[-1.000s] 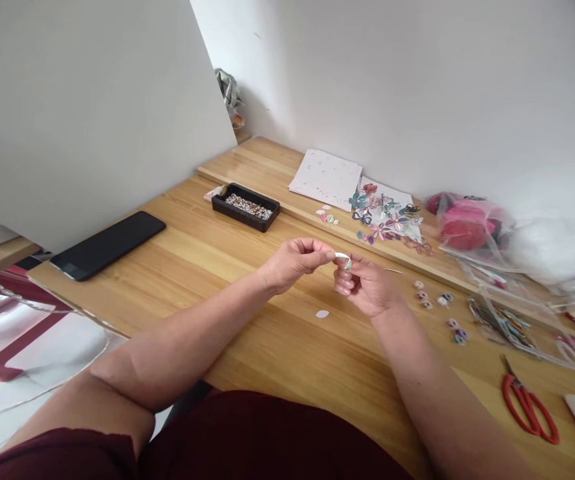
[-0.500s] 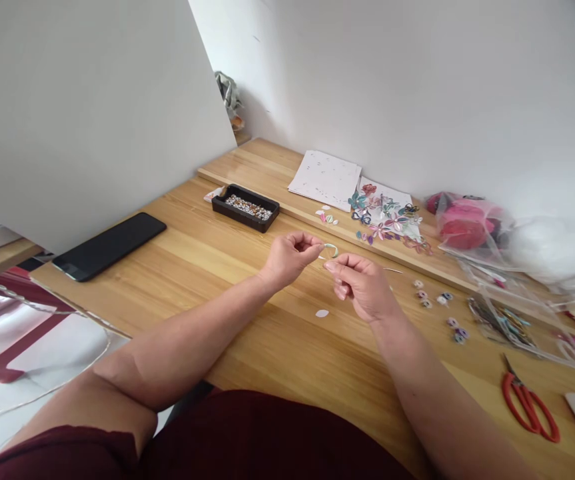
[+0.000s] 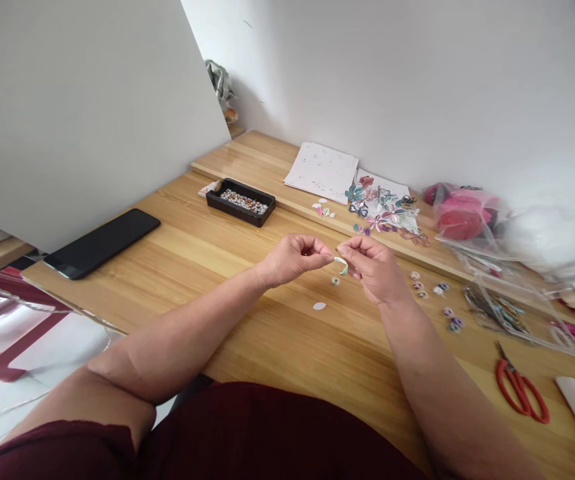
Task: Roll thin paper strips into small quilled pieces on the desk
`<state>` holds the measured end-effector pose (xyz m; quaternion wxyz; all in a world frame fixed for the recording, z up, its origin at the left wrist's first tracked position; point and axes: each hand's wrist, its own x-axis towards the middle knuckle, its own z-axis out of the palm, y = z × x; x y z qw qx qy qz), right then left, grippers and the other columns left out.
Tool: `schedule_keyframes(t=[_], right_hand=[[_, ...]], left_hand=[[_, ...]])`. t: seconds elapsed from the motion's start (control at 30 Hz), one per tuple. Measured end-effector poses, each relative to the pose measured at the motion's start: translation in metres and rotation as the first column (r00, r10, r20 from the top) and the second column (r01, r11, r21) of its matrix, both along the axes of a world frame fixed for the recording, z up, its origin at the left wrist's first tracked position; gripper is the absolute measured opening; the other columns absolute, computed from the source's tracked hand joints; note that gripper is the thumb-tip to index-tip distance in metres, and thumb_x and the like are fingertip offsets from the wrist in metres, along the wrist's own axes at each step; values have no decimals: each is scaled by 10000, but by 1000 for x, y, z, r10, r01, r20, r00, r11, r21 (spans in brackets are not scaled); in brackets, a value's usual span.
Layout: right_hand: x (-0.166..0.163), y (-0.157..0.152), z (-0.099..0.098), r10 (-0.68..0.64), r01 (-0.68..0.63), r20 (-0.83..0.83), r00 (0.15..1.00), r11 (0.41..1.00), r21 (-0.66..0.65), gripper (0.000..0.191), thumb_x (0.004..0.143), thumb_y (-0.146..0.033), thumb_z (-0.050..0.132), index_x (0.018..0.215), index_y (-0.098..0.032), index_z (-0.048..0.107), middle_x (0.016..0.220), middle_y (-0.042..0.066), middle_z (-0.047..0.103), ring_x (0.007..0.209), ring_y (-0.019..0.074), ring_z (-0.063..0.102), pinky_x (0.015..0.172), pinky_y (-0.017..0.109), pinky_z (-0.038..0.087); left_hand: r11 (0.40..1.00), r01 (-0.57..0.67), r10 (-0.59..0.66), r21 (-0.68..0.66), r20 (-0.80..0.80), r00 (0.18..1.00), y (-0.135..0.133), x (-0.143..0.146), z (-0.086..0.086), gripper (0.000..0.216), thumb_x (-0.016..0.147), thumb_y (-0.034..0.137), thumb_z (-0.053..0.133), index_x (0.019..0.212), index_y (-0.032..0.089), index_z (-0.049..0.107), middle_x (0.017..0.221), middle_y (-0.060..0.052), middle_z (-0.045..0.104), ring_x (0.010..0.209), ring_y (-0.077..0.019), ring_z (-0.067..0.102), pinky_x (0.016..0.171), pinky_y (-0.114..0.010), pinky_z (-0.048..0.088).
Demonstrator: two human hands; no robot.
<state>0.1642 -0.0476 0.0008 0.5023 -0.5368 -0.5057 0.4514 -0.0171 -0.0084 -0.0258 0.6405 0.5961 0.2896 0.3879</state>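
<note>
Above the wooden table (image 3: 277,347), my left hand (image 3: 292,259) and my right hand (image 3: 374,267) meet fingertip to fingertip. Both pinch a small curled strip of pale green and white paper (image 3: 340,264) between thumb and forefinger. Just below the strip a tiny rolled paper coil (image 3: 336,281) lies on the table, and a small white paper petal (image 3: 320,306) lies a little nearer to me.
A black tray of beads (image 3: 240,202) and a black phone (image 3: 101,242) lie to the left. White sheets (image 3: 321,171) and paper flowers (image 3: 384,212) sit behind. Small paper coils (image 3: 437,300), plastic bags (image 3: 512,313) and red scissors (image 3: 522,392) are on the right.
My hands drew slightly apart, then came together again on the paper strip. A small rolled coil now lies on the table below them. The camera view shifted a little.
</note>
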Motion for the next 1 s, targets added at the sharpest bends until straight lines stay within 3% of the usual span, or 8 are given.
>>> schedule_keyframes(t=[0.13,0.23,0.4,0.53,0.67,0.73,0.87,1.0], right_hand=[[-4,3,-9,28,-82,-275,961,979,-188,313,579,-341,868,725,-193,634,472,-85,420,421,53,320,425,208,258],[-10,1,-15,44,-149,-360,932,951,-270,305,577,-303,868,724,-182,629,468,-82,433,423,52,337,423,200,277],[-20,-3,-17,43,-153,-340,940,941,-304,315,578,-328,868,682,-175,612,493,-67,478,410,54,357,409,213,285],[-25,-11,-9,81,-109,-148,986,976,-191,301,679,-366,824,656,-183,586,515,-69,447,426,49,314,428,227,241],[-22,-18,2,22,-36,205,979,997,65,214,806,-344,727,704,-182,631,541,-53,436,496,74,323,480,247,240],[-18,-19,7,-27,-15,299,954,990,139,185,821,-326,707,721,-182,648,539,-49,436,507,82,330,489,253,245],[-6,-13,12,-92,43,303,948,985,167,171,793,-315,715,702,-182,657,527,-47,440,496,80,314,482,255,237],[2,-4,8,-61,50,139,988,995,84,198,719,-339,773,695,-178,661,526,-48,472,470,65,317,459,245,219]], left_hand=[[996,-45,55,-76,131,990,2,0,0,380,673,464,853,765,133,692,659,10,598,585,-73,444,582,-236,347],[985,-126,146,-119,180,973,4,2,0,397,648,480,859,747,135,689,659,8,602,583,-73,449,588,-240,368],[944,-312,326,-103,166,931,6,4,-1,368,646,448,836,739,134,669,684,-3,624,615,-85,488,611,-238,400],[918,-397,396,14,44,917,7,4,-1,270,682,376,778,735,133,674,647,0,613,571,-83,461,557,-231,364],[933,-331,344,141,-77,936,7,3,-2,212,700,339,744,724,137,682,621,8,596,546,-81,438,520,-223,325],[950,-251,276,183,-126,953,5,3,-3,214,718,346,736,747,138,695,614,13,583,541,-80,429,511,-220,312],[981,-86,109,173,-131,985,1,3,-3,273,746,403,740,779,135,700,671,-6,614,568,-84,461,535,-217,340],[996,-13,19,93,-68,998,0,1,-1,327,744,445,775,791,131,696,662,5,581,569,-77,438,542,-224,314]])
